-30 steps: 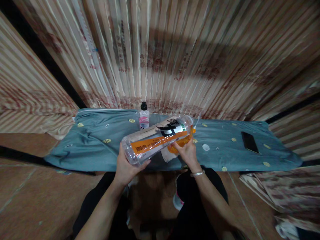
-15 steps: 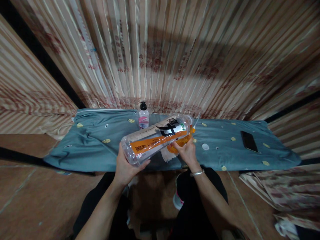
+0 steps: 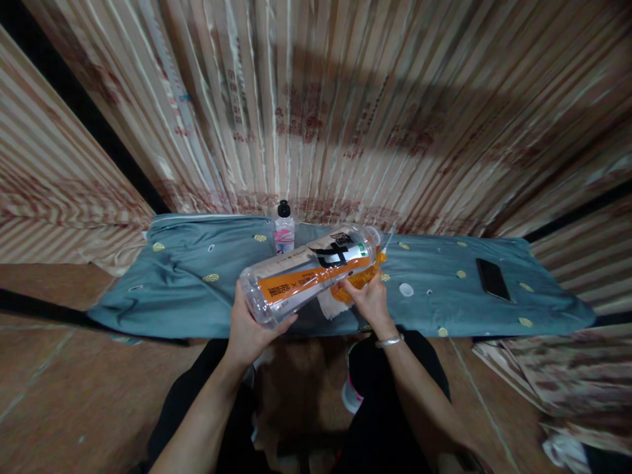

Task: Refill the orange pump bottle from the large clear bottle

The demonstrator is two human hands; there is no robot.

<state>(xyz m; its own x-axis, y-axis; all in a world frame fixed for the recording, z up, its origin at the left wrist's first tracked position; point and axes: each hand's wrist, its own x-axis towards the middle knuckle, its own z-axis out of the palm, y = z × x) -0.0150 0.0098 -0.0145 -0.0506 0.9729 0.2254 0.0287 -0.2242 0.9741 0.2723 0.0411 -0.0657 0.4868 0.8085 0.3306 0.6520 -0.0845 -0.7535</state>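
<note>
From far off, I have my left hand (image 3: 251, 336) wrapped round the big bottle (image 3: 307, 275) in front of the small bottle (image 3: 284, 234), and my right hand (image 3: 371, 301) curled on the orange thing (image 3: 364, 279) right of the small bottle, so a loose grip could drop either.

Striped curtains (image 3: 316, 131) with red print at far side, left and right. Blue-green cloth-covered table (image 3: 464, 306), black pole (image 3: 86, 112) far left. Brown floor (image 3: 99, 395), dim light.
</note>
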